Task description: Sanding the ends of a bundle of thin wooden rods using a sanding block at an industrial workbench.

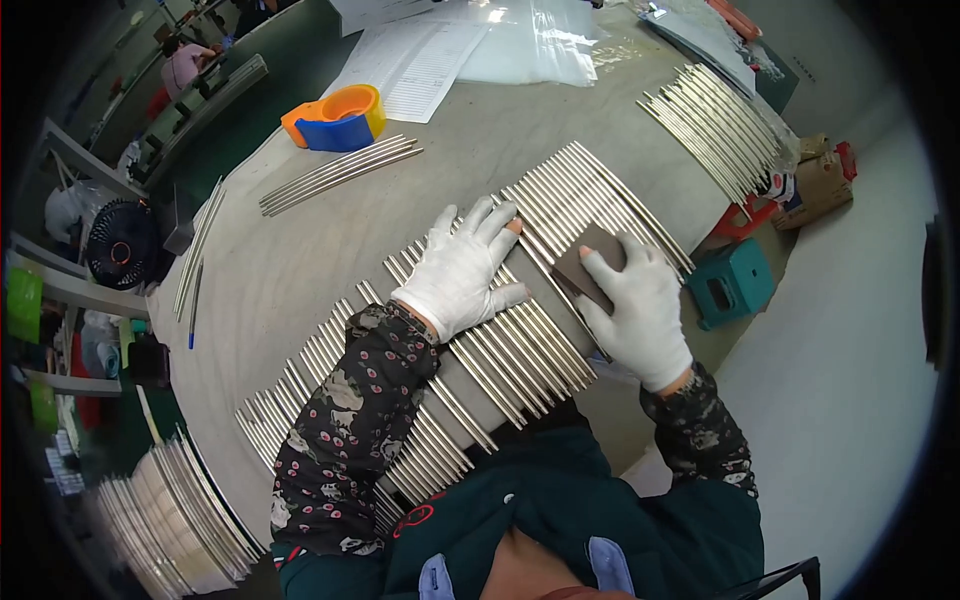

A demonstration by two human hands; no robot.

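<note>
Thin silvery metal rods (530, 345) lie side by side in a wide row across the table, several of their ends jutting over the near edge. My left hand (460, 265), in a white glove with bare fingertips, rests flat on the rods with its fingers spread. To its right is a separate batch of rods (570, 190) laid close together. On that batch my right hand (637, 315), gloved the same way, grips a brown sanding block (588, 262) between thumb and fingers. The block's underside is hidden.
Another rod bundle (715, 130) lies at the far right. Loose rods (340, 175) sit near an orange and blue tape dispenser (340, 118). Papers (410, 65) and clear plastic bags (530, 40) cover the back. A teal stool (733, 283) stands beyond the right edge.
</note>
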